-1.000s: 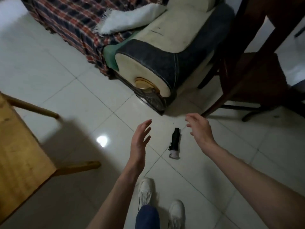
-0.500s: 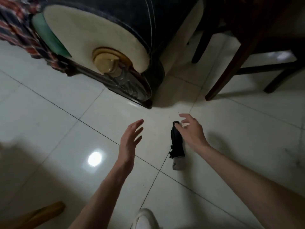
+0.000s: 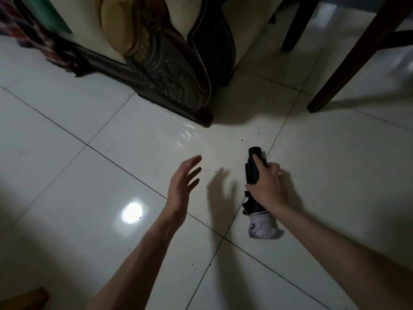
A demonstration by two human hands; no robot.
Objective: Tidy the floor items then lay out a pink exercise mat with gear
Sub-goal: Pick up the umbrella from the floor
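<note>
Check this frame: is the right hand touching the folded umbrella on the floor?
Touching. The head view shows the right hand wrapped over the folded umbrella, fingers on its dark body.

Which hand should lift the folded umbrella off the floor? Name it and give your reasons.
Right. The right hand is already wrapped around the folded umbrella on the tiled floor, so it can probably lift at once. The left hand hovers open and empty, off to the side of it.

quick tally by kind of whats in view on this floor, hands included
hands: 2, left hand, right hand
folded umbrella: 1
sofa: 1
dark chair legs: 2, and
total: 6
</note>
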